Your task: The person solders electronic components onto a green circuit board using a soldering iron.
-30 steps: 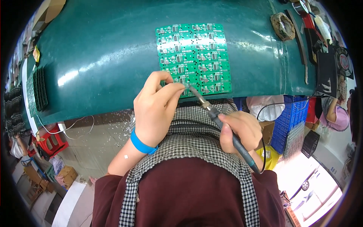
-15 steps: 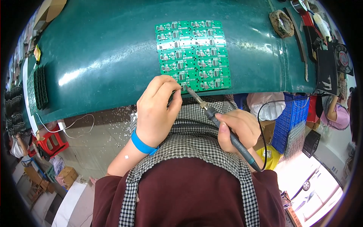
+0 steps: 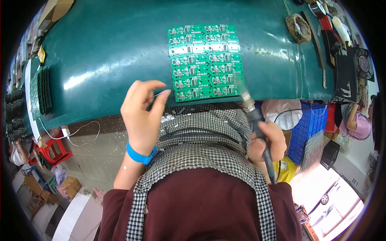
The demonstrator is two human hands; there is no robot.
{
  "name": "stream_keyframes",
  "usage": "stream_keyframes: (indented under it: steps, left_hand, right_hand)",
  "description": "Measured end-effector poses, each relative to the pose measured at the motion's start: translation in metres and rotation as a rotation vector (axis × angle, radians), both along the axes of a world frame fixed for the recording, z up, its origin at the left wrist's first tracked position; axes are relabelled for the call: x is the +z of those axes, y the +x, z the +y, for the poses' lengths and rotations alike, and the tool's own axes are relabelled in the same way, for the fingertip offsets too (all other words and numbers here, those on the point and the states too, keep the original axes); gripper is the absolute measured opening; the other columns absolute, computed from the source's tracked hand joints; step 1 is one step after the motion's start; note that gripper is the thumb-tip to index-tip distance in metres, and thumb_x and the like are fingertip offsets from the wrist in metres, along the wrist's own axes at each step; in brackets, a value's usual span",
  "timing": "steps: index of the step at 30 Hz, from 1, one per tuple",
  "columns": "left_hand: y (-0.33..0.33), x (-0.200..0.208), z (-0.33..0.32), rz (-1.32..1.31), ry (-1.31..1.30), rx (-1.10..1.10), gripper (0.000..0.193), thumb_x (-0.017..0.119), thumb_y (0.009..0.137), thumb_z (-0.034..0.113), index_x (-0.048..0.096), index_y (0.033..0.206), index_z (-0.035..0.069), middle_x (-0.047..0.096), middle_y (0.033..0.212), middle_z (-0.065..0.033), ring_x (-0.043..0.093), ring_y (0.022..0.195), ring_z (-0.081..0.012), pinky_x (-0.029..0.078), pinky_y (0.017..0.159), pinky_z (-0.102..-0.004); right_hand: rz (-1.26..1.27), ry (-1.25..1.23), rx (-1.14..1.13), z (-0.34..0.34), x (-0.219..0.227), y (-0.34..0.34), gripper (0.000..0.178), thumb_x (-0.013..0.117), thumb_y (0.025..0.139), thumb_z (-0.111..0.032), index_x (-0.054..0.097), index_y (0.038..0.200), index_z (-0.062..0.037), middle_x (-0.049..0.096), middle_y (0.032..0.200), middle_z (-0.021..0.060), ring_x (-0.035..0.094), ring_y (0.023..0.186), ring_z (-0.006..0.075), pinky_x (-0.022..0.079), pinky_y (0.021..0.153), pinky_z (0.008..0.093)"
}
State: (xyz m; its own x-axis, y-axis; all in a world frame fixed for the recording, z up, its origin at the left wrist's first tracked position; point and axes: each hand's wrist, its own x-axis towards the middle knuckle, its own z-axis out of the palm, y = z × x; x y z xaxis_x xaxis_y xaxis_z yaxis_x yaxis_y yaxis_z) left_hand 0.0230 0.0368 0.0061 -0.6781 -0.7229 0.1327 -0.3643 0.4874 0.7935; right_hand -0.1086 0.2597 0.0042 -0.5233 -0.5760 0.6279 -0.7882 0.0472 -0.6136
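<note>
A panel of green circuit boards (image 3: 207, 62), joined in two columns of several rows, lies flat near the table's front edge. My right hand (image 3: 270, 140) is wrapped round the grey handle of a soldering iron (image 3: 257, 116). The iron's tip, smeared by motion, is over the panel's lower right edge; contact cannot be made out. To the left of the panel, apart from it, my left hand (image 3: 140, 110) has its thumb bent in on a thin pale wire (image 3: 156, 95). The index finger stretches towards the boards.
The green table (image 3: 116, 52) spreads around the panel. Stacked boards (image 3: 42, 92) stand at the left edge. A rough brown block (image 3: 298, 28) and a small fan (image 3: 363, 63) are at the right. Small white bits lie on my checked apron (image 3: 197, 140). A blue crate (image 3: 307, 128) stands below right.
My left hand has moved left, off the panel's lower corner. My right hand has drawn the soldering iron to the right, away from the lower left board.
</note>
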Motion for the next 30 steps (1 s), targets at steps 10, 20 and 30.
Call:
stream_keyframes:
  steps: [10, 20, 30]
  left_hand:
    - [-0.008, -0.006, -0.006, -0.120, 0.266, -0.049, 0.006, 0.062, 0.085, 0.003, 0.059, 0.090, 0.001, 0.042, 0.054, -0.0063, 0.040, 0.046, -0.0150, 0.033, 0.046, -0.0299]
    - [-0.013, -0.006, -0.006, -0.200, 0.184, -0.068, 0.012, 0.068, 0.083, 0.013, 0.060, 0.082, 0.004, 0.049, 0.054, -0.0054, 0.045, 0.047, -0.0180, 0.035, 0.046, -0.0328]
    - [-0.012, -0.006, -0.004, -0.186, 0.175, -0.074, 0.012, 0.067, 0.084, 0.015, 0.061, 0.082, 0.004, 0.050, 0.055, -0.0061, 0.047, 0.047, -0.0190, 0.035, 0.046, -0.0336]
  right_hand:
    - [-0.028, 0.014, 0.053, -0.013, -0.015, -0.027, 0.027, 0.053, 0.094, -0.018, 0.056, 0.110, 0.0035, 0.064, 0.086, 0.0144, 0.062, 0.068, 0.0208, 0.052, 0.062, 0.0325]
    - [-0.030, 0.065, 0.396, -0.019, 0.011, -0.019, 0.017, 0.058, 0.080, -0.013, 0.068, 0.085, 0.0006, 0.053, 0.056, 0.0036, 0.054, 0.047, 0.0175, 0.044, 0.045, 0.0287]
    - [-0.004, 0.067, 0.357, -0.024, 0.011, -0.013, 0.015, 0.059, 0.077, -0.008, 0.068, 0.084, 0.0015, 0.054, 0.057, 0.0035, 0.054, 0.046, 0.0168, 0.044, 0.044, 0.0278]
